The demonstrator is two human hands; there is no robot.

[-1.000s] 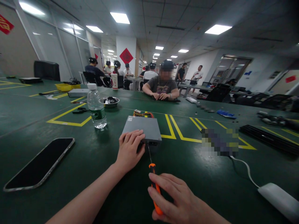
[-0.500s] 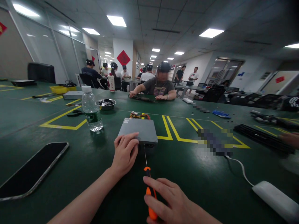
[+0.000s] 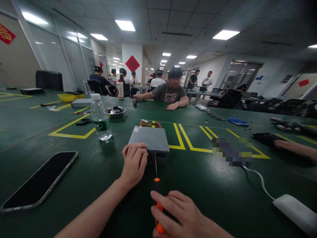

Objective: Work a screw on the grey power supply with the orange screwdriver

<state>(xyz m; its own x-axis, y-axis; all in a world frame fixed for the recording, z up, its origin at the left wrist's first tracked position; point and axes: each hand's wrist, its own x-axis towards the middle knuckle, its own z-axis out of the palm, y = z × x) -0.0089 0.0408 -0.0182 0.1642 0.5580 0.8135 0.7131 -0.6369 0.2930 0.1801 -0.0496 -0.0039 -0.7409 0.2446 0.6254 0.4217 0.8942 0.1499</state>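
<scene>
A grey metal computer power supply (image 3: 151,138) lies on the green table in front of me, its bundle of coloured wires (image 3: 150,124) behind it. My left hand (image 3: 135,162) grips its near left corner, fingers curled over the top edge. In my right hand (image 3: 177,213) is an orange and black screwdriver (image 3: 157,185), held between thumb and fingers. Its thin shaft points away from me and meets the near face of the power supply, beside the dark socket. Whether the tip sits in a screw is too small to tell.
A water bottle (image 3: 101,119) stands to the left, behind a phone (image 3: 41,181). Beyond it are a metal bowl (image 3: 115,112) of dark parts and a yellow tray (image 3: 71,97). On the right lie a white adapter (image 3: 294,210) with cable and another person's hand (image 3: 294,148). A person (image 3: 169,91) sits opposite.
My view has shifted slightly left. Both my hands keep their holds on the power supply and screwdriver. Opposite, the person has moved a dark object; at right, another person's hand reaches further in.
</scene>
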